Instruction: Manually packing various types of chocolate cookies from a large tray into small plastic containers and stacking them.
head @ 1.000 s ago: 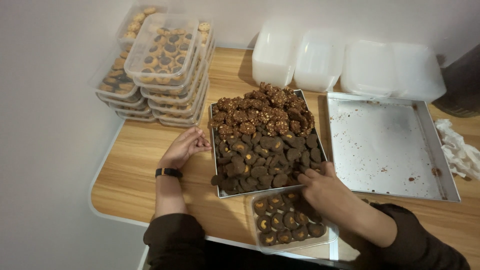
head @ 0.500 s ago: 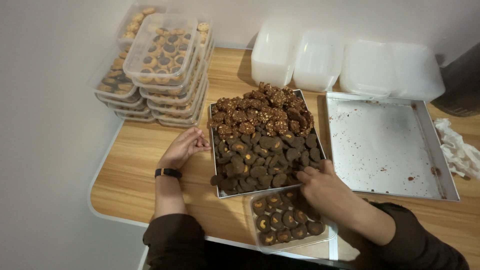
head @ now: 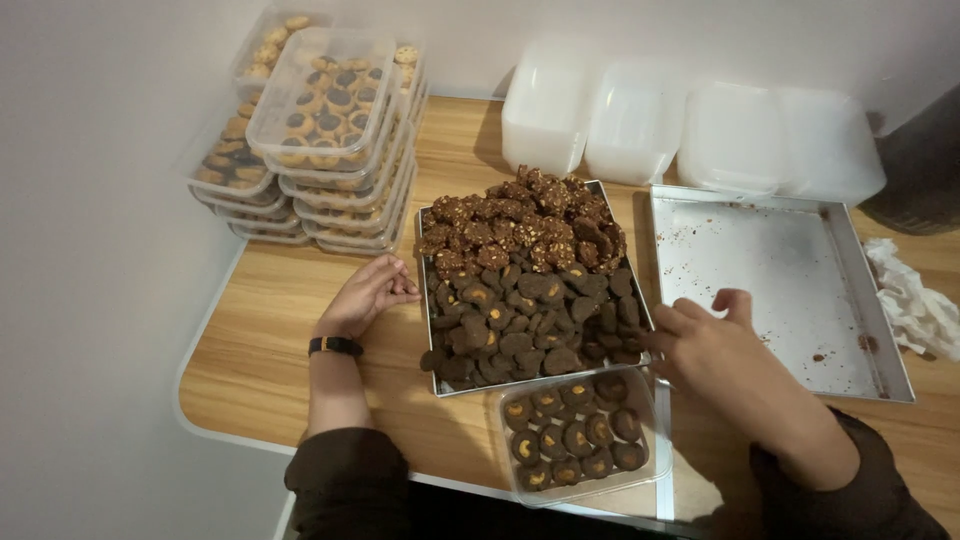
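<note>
The left hand [head: 368, 295] rests open on the table [head: 270, 340], touching the cookie tray [head: 432, 300]. The right hand [head: 715, 345] hovers beside the tray, fingers loosely spread, above a clear box [head: 652, 420] of cookies.

Your left hand [head: 368, 295] lies palm down, fingers loosely curled and pointing toward two o'clock, with the wrist straight and a dark band around it. Its forearm runs back toward six o'clock into a dark sleeve. Your right hand [head: 712, 345] hovers with its back up, fingers spread and slightly bent toward eleven o'clock, holding nothing visible. Its dark-sleeved forearm comes in from five o'clock.
</note>
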